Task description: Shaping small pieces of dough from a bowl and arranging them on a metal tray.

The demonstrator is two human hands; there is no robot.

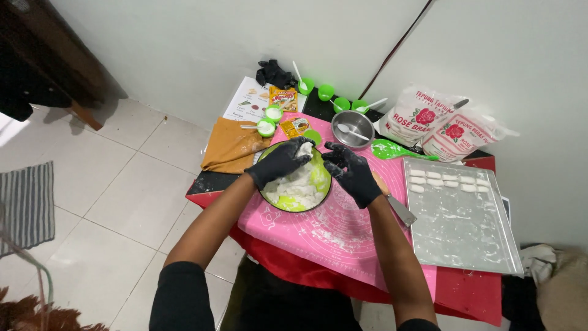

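Left hand (pixel 280 160) fingers pinch a roundish dough lump (pixel 304 149) over the bowl (pixel 324 178); right hand (pixel 354 173) fingers spread wide.

This looks like a room in a home, set up for making food by hand rather than a fitted kitchen. A small low table draped in red cloth (pixel 471 294) stands in the corner of plain white plastered walls (pixel 202 55) on a floor of large pale glazed tiles (pixel 135 196). On it lie a pink silicone pastry mat (pixel 331 236), a floured rectangular metal baking tray (pixel 459 227), two white plastic flour bags (pixel 441 125), small green plastic cups (pixel 326 92) and a round steel bowl (pixel 353 129). A grey striped floor mat (pixel 27 202) lies at the left.
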